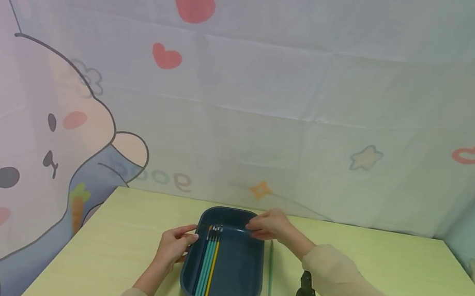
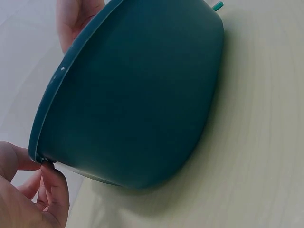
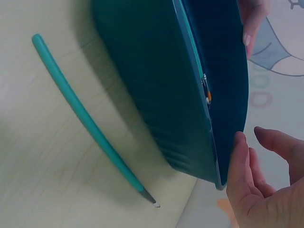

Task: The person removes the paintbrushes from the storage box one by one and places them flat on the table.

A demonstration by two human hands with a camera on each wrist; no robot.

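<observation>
A dark blue-green tray (image 1: pixel 237 273) with a raised rim is on the table. Several paintbrushes (image 1: pixel 207 268) with teal, dark and yellow handles lie side by side along its left inner wall, tips toward the far end. My left hand (image 1: pixel 174 246) pinches the left rim between thumb and fingers, seen close in the left wrist view on the tray (image 2: pixel 133 95). Over the far right corner is my right hand (image 1: pixel 272 224), its fingertips at the rim and thumb held apart in the right wrist view. Outside, a single teal paintbrush (image 3: pixel 85 116) lies beside the tray's right wall.
The light wooden table (image 1: pixel 384 288) extends to both sides of the tray. Behind its far edge hangs a pale cloth backdrop (image 1: pixel 267 137) with hearts and a large cartoon rabbit. A black wrist device (image 1: pixel 307 290) hangs under the right sleeve.
</observation>
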